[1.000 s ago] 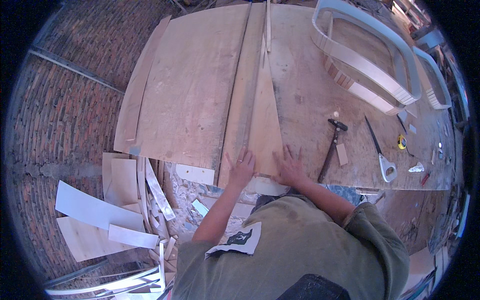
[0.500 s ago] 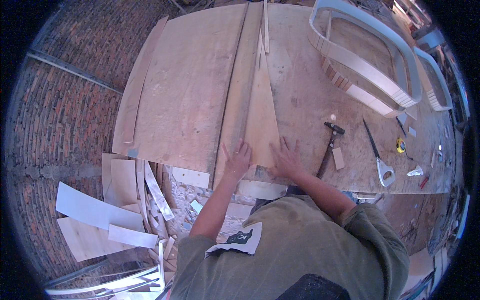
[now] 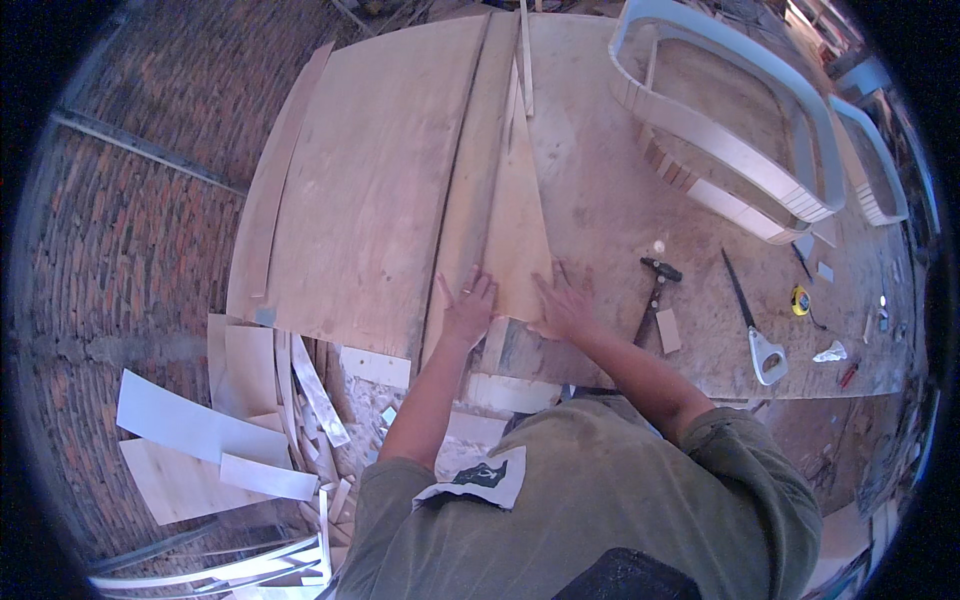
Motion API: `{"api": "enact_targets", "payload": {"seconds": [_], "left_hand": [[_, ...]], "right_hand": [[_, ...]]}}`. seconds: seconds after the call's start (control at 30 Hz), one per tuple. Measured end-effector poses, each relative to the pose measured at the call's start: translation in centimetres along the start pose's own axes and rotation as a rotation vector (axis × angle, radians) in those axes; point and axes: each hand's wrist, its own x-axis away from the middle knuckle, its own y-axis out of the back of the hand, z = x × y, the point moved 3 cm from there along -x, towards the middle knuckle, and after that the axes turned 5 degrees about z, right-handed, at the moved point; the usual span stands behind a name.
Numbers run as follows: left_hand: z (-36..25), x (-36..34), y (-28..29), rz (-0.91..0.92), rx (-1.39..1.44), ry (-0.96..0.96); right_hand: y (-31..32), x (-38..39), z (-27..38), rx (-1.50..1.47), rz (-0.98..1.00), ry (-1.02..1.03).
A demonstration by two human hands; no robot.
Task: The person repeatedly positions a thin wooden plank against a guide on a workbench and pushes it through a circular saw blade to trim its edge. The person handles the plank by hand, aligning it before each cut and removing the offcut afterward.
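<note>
A long tapered plywood strip (image 3: 515,240) lies lengthwise on the plywood worktop (image 3: 350,180), beside a long board (image 3: 465,190). My left hand (image 3: 466,308) lies with spread fingers at the near end of the board, by the strip's left edge. My right hand (image 3: 564,305) rests spread on the strip's right near corner. Just right of it are a hammer (image 3: 662,270) and a small wood block (image 3: 668,330).
Curved frames (image 3: 725,150) stand at the upper right. A handsaw (image 3: 766,355), yellow tape measure (image 3: 800,300) and small items lie rightward. A narrow strip (image 3: 295,160) lies along the left edge. Offcuts (image 3: 200,420) are piled lower left, beside a brick surface (image 3: 120,250).
Both hands have moved forward, away from my body, along with the tapered strip's near end, baring more of the surface near the worktop's front edge.
</note>
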Motion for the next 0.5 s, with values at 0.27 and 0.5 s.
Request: {"api": "enact_targets", "payload": {"seconds": [0.27,0.5], "left_hand": [[0.4,-2.8,1.8,-0.019,0.013,0.028],[0.3,-3.2,2.0,0.005,0.028,0.052]], "right_hand": [[2.5,-2.4,-1.1,-0.019,0.067,-0.033],[0.4,-2.7,-0.4,-0.094,-0.069,-0.146]]}}
